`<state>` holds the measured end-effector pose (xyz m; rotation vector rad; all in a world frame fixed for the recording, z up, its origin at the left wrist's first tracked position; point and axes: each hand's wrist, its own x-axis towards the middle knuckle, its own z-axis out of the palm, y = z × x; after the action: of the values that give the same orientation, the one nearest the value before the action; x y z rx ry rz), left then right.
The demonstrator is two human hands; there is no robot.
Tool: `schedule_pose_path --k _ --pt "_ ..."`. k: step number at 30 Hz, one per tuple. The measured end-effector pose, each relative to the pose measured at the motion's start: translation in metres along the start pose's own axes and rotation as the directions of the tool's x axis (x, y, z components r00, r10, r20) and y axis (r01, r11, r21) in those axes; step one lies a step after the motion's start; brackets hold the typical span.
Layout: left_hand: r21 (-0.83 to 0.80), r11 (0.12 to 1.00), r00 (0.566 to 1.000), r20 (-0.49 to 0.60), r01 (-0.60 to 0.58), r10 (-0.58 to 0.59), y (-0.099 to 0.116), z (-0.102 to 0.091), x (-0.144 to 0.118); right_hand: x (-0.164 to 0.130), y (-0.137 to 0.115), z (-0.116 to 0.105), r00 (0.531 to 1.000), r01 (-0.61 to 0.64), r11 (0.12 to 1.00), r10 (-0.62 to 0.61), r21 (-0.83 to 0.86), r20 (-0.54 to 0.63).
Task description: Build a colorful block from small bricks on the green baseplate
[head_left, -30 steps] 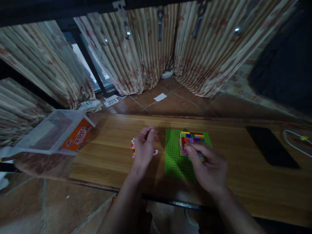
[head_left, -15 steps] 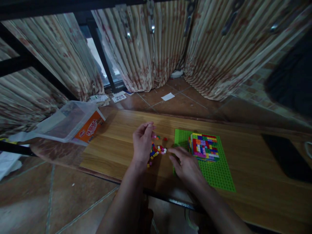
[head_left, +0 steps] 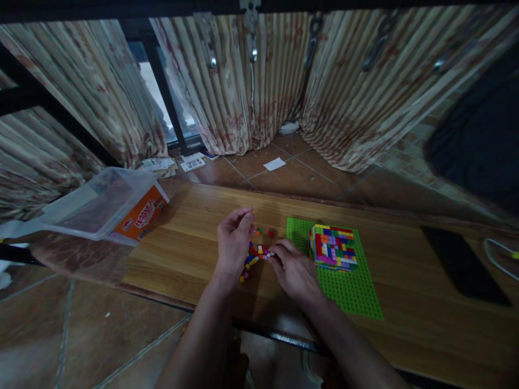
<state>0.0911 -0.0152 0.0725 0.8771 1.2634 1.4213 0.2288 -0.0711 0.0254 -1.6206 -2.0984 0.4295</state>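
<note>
My left hand (head_left: 234, 243) hovers over the left side of a loose pile of small toy building bricks (head_left: 253, 256), thumb and fingers pinched together. Whatever lies in that pinch is too small to make out. At the pile's right edge, my right hand (head_left: 298, 273) has its thumb and index finger closed on a small whitish building brick (head_left: 271, 254). A single red brick (head_left: 271, 233) lies just behind the pile. To the right, a multicoloured block built of bricks (head_left: 334, 246) stands on a green studded baseplate (head_left: 351, 297).
Everything rests on a low wooden table (head_left: 174, 232). A clear plastic bin (head_left: 97, 202) with an orange label stands at its left end. A flat black object (head_left: 462, 265) and a white cable (head_left: 497, 259) lie on the right. Curtains (head_left: 231, 81) hang behind.
My right hand has moved left to the pile's edge, and its thumb and index finger have closed on a small brick. My left hand stays pinched over the pile. The view has shifted slightly.
</note>
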Motion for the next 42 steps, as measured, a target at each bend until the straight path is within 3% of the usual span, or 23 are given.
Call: schedule_pose_path --k 9,16,19,23,26,29,34,42 --pt "0.074 0.997 0.999 0.042 0.026 -0.029 0.000 0.006 -0.004 -0.003 -0.001 0.001 0.999 0.013 0.997 -0.011 0.076 -0.032" --pt "0.117 0.992 0.997 0.066 0.036 -0.044 0.002 0.010 -0.008 -0.019 -0.011 -0.029 0.959 0.169 0.924 -0.074 0.342 -0.274" --pt "0.145 0.989 0.996 0.080 0.036 -0.048 0.001 0.011 -0.010 -0.024 -0.001 -0.051 0.921 0.112 0.926 0.038 0.359 -0.387" --pt "0.177 0.983 0.992 0.106 0.054 -0.073 -0.003 0.015 -0.010 -0.026 0.029 -0.071 0.839 -0.040 0.886 0.280 0.462 -0.466" --pt "0.191 0.981 0.987 0.143 0.047 -0.075 -0.011 0.018 -0.010 -0.028 0.049 -0.076 0.793 -0.081 0.822 0.395 0.564 -0.463" --pt "0.214 0.977 0.981 0.192 0.000 -0.042 -0.020 0.023 -0.011 -0.031 0.059 -0.077 0.782 -0.120 0.782 0.454 0.612 -0.426" --pt "0.228 0.967 0.960 0.277 -0.109 0.043 -0.029 0.029 -0.014 -0.034 0.063 -0.077 0.789 -0.150 0.766 0.474 0.626 -0.392" --pt "0.223 0.971 0.941 0.338 -0.086 0.006 -0.027 0.034 -0.018 -0.035 0.067 -0.076 0.807 -0.154 0.783 0.452 0.603 -0.380"
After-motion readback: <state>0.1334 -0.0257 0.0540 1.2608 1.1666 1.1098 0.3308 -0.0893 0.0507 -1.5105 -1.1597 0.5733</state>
